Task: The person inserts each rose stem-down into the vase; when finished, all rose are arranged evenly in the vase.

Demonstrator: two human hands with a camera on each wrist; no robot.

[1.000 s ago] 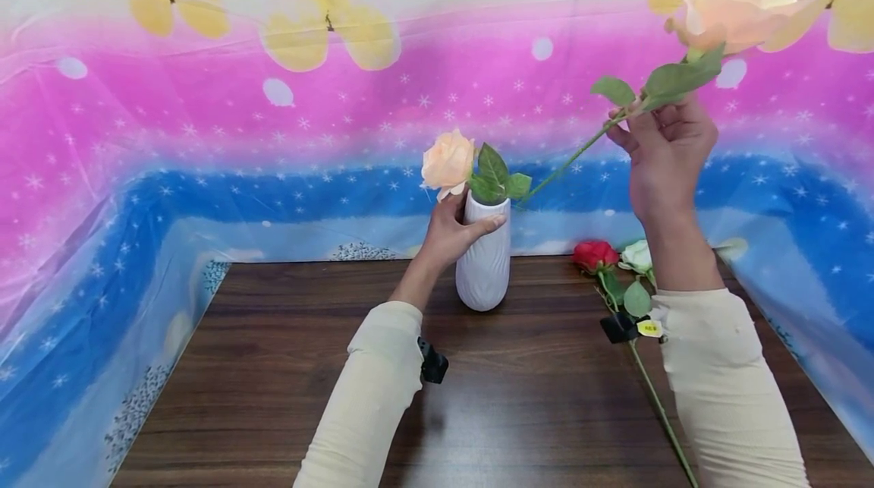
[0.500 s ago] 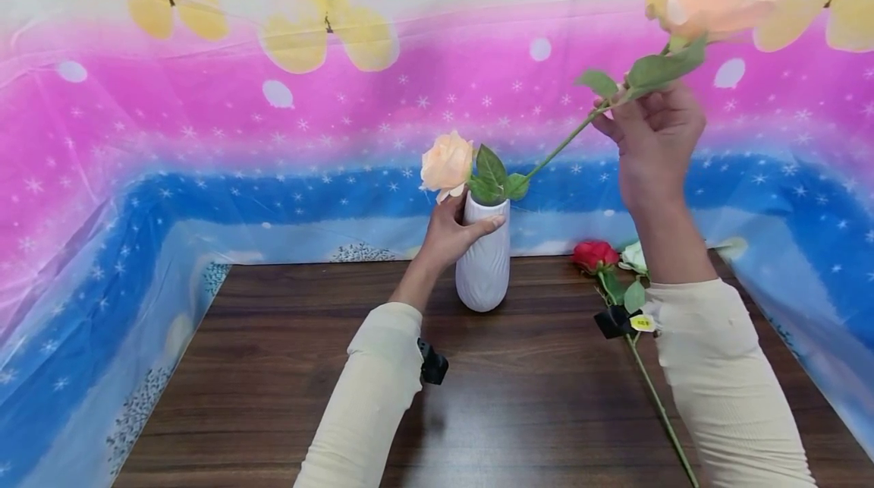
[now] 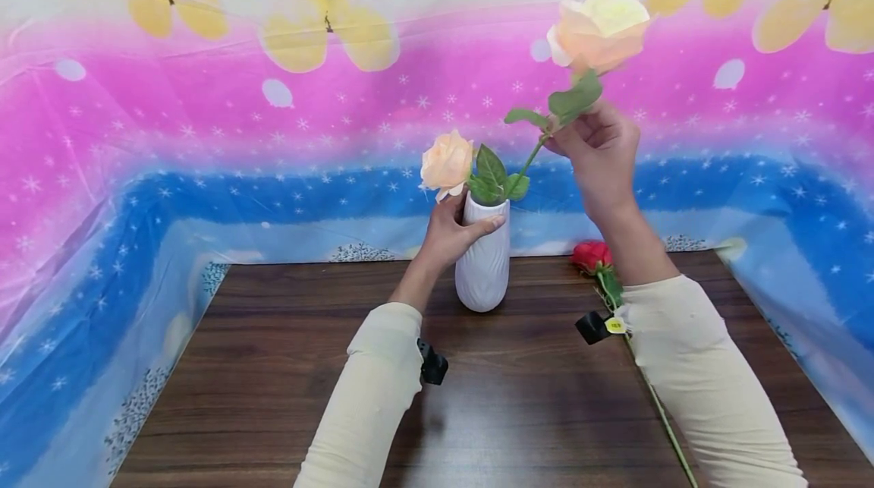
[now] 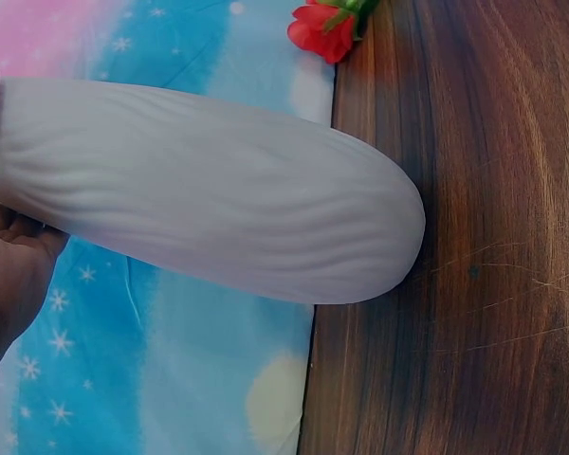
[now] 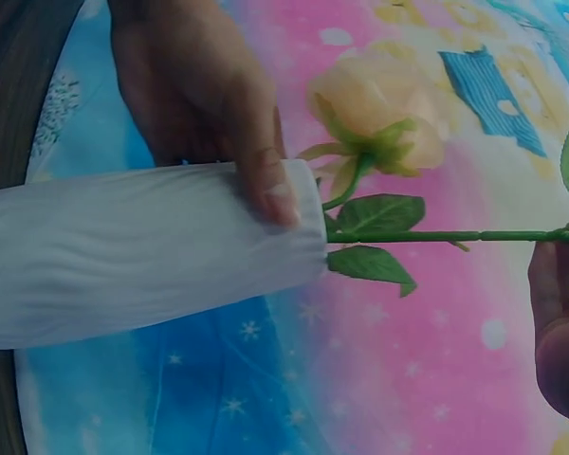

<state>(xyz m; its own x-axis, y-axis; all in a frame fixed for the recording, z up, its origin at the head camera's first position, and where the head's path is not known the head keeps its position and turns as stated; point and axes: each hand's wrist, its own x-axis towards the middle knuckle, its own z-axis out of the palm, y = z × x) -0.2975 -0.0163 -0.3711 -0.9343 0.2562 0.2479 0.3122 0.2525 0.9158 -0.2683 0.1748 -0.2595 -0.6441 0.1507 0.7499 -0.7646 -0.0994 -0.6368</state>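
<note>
My left hand [image 3: 451, 236] grips a white ribbed vase [image 3: 483, 268] near its top, thumb across the front. A peach rose [image 3: 448, 163] stands in the vase, its bloom leaning left over the rim and its green leaves [image 3: 490, 173] showing at the mouth. My right hand [image 3: 604, 158] pinches the stem of a second peach rose [image 3: 601, 29] just below its leaves, bloom up. In the right wrist view that rose's green stem [image 5: 446, 237] runs straight to the vase mouth, its lower end hidden inside. The left wrist view shows the vase's rounded base [image 4: 389, 227] close to the table.
A red rose [image 3: 592, 256] lies on the dark wooden table [image 3: 287, 366] to the right, its long stem running toward the front edge, partly behind my right sleeve [image 3: 703, 366]. A printed cloth [image 3: 307, 199] hangs behind the table and along its sides.
My right hand has moved left and slightly down with the peach rose, whose stem now reaches the vase mouth. The white rose is now hidden by my right arm. The left hand stays put.
</note>
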